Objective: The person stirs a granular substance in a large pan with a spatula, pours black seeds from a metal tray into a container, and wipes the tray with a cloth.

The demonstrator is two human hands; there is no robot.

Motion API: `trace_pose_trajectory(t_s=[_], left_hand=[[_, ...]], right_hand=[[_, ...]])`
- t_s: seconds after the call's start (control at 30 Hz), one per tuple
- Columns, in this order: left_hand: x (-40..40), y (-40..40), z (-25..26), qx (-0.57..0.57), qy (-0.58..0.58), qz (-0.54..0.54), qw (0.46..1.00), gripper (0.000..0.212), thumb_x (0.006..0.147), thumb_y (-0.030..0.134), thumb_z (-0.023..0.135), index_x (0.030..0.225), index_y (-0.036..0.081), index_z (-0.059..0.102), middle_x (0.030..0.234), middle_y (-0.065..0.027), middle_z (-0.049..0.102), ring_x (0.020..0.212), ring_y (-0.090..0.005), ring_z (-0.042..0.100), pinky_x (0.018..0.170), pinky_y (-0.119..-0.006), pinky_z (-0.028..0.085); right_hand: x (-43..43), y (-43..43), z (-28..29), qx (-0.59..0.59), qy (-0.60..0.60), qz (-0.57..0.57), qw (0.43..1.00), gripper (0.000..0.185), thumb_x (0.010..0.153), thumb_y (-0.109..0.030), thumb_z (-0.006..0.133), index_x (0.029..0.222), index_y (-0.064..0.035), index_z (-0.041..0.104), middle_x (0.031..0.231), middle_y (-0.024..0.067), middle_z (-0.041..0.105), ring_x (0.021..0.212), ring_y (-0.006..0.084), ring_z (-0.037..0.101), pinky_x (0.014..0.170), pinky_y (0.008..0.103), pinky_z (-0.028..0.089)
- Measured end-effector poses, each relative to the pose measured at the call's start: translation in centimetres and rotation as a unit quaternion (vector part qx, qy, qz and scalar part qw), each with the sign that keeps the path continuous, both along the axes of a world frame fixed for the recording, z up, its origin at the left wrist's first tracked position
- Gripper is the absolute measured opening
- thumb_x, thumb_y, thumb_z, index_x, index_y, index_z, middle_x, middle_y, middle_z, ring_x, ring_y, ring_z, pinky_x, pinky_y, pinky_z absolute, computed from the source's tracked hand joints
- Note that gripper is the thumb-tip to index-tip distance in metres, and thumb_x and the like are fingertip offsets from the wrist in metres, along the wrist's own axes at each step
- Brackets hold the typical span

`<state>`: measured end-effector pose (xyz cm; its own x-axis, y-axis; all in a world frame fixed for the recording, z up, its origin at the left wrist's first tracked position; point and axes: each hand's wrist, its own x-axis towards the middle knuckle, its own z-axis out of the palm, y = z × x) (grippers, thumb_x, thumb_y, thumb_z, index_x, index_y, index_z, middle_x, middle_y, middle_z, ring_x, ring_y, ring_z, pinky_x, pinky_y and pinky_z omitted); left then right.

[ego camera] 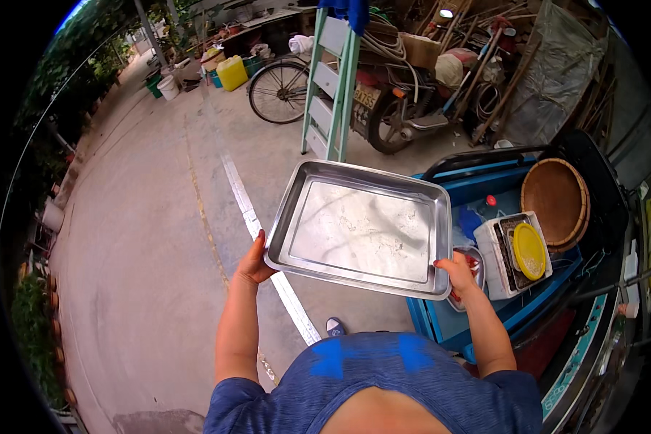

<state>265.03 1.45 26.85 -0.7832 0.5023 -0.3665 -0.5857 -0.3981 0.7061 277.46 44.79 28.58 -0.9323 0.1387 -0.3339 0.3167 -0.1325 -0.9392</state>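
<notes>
A rectangular stainless steel tray (pixel 361 233) is held out in front of my body, its inside facing up, with small spots or residue on the bottom. My left hand (pixel 255 263) grips its lower left corner, thumb on the rim. At the lower right side, my right hand (pixel 458 274) holds the tray with a finger or thumb over the rim. Just beyond my right hand, partly hidden by it, sits a metal bowl (pixel 478 260) with red things inside, in a blue cargo bed (pixel 548 279).
A white foam box (pixel 499 271) bearing a yellow lid or plate (pixel 529 251) stands in the cargo bed beside round woven trays (pixel 552 198). Ahead are a green stepladder (pixel 328 81), a bicycle (pixel 279 92) and a motorcycle (pixel 393 116). A white strip (pixel 298 309) crosses the concrete floor.
</notes>
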Motion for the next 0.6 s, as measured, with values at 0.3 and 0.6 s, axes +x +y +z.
trace_pose_trajectory(t_s=[0.3,0.6], left_hand=[[-12.4,-17.7,-0.8,-0.096,-0.088,0.127,0.983,0.033,0.075,0.014,0.063,0.102,-0.003,0.054,0.088,-0.0137,0.062,0.074,-0.0228,0.063,0.066,-0.036,0.055],[-30.8,-25.9,4.9,-0.314,0.018,0.370,0.874,0.032,0.066,-0.003,0.043,0.097,-0.008,0.050,0.078,-0.0102,0.057,0.068,-0.0183,0.056,0.057,-0.033,0.046]], right_hand=[[-26.4,-16.0,-3.5,0.008,0.042,0.197,0.980,0.025,0.076,-0.009,0.055,0.096,0.0043,0.060,0.087,0.0068,0.062,0.077,0.0133,0.058,0.067,0.0264,0.046],[-57.7,-27.9,-8.6,0.153,-0.004,0.262,0.953,0.037,0.088,-0.030,0.052,0.108,0.0019,0.051,0.095,0.0088,0.059,0.085,0.0155,0.059,0.069,0.0268,0.047]])
